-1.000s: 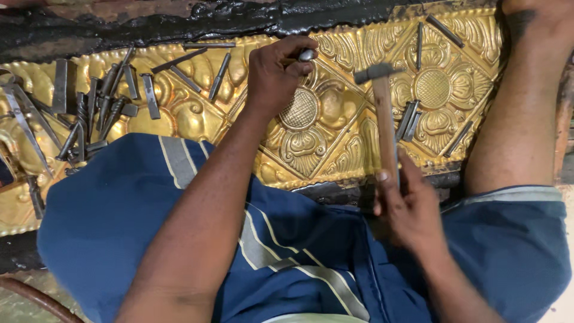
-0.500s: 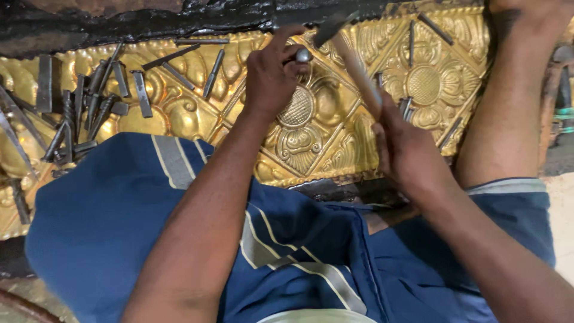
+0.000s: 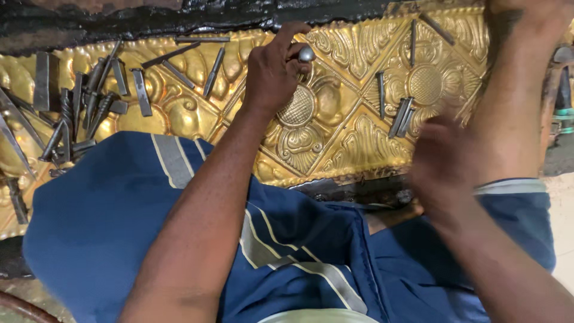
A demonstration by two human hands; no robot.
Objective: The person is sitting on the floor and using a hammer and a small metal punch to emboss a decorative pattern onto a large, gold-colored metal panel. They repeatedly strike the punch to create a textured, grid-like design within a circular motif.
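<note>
1. The left hand (image 3: pixel 276 72) grips a small metal punch (image 3: pixel 306 55), its fingers wrapped tight around it.
2. The punch stands on the gold metal sheet (image 3: pixel 353 137), just above a round flower shape.
3. The right hand (image 3: pixel 445 161) is blurry, so I cannot tell if it holds anything.
4. Many dark metal tools (image 3: pixel 78 113) lie on the left part of the sheet.
5. A few more tools (image 3: pixel 402 116) lie near the right hand.
6. Blue cloth (image 3: pixel 119 227) covers the person's lap.
</note>
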